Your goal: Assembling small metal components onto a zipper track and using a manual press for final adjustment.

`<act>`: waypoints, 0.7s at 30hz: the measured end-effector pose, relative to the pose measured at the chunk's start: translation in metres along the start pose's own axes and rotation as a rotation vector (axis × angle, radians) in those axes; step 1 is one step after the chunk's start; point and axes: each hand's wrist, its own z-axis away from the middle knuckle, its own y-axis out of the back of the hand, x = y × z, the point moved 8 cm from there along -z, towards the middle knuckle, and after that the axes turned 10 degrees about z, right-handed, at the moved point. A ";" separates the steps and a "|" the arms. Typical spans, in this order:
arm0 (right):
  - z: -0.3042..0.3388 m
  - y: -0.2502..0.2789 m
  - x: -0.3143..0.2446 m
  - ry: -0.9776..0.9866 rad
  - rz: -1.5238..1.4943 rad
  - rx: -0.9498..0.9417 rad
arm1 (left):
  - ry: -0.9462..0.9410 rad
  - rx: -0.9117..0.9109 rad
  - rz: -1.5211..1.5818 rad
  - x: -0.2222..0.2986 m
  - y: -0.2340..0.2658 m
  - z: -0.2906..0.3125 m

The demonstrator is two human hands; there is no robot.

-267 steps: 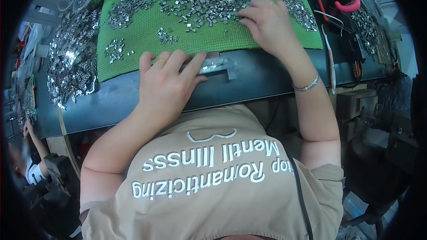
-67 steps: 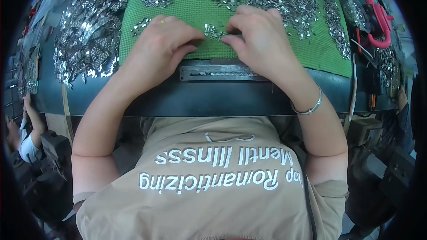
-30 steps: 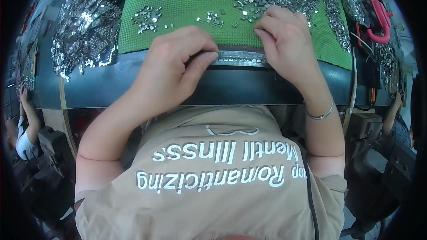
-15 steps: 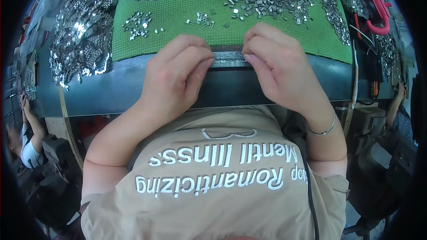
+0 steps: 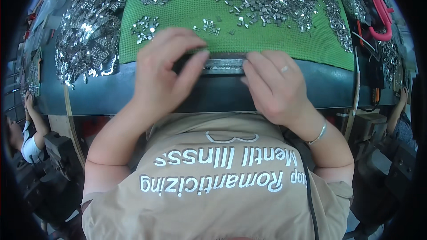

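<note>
A narrow metal bar with a groove (image 5: pixel 224 63) lies along the near edge of the green textured mat (image 5: pixel 175 20); small shiny pieces sit in a row in its groove. My left hand (image 5: pixel 158 69), slightly blurred, is beside the bar's left end, its thumb and fingers apart with nothing visible between them. At the right end, the curled fingers of my right hand (image 5: pixel 276 84) grip the bar, hiding that end. Beyond the hands, a few small metal pieces (image 5: pixel 208 27) and a cluster of silver bits (image 5: pixel 144 29) lie on the mat.
Large piles of small metal pieces (image 5: pixel 271 0) cover the mat's far part. A heap of shiny linked strips (image 5: pixel 89 35) lies on the left of the dark table (image 5: pixel 191 93). A pink-handled tool (image 5: pixel 381 15) stands at right. Other people's arms (image 5: pixel 39 122) show at both sides.
My left hand has shifted left off the bar, and its thumb and fingers have parted. My right hand has turned slightly, staying at the bar's right end. The view has moved a little.
</note>
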 end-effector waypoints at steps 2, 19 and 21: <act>0.010 0.004 -0.003 -0.032 0.062 0.145 | 0.043 -0.004 -0.252 -0.014 0.009 -0.009; -0.053 -0.041 0.046 -0.291 0.083 -0.183 | 0.059 -0.121 -0.224 -0.010 0.002 -0.019; -0.052 -0.040 0.054 -0.314 0.074 -0.194 | 0.067 -0.223 -0.014 0.001 -0.007 -0.015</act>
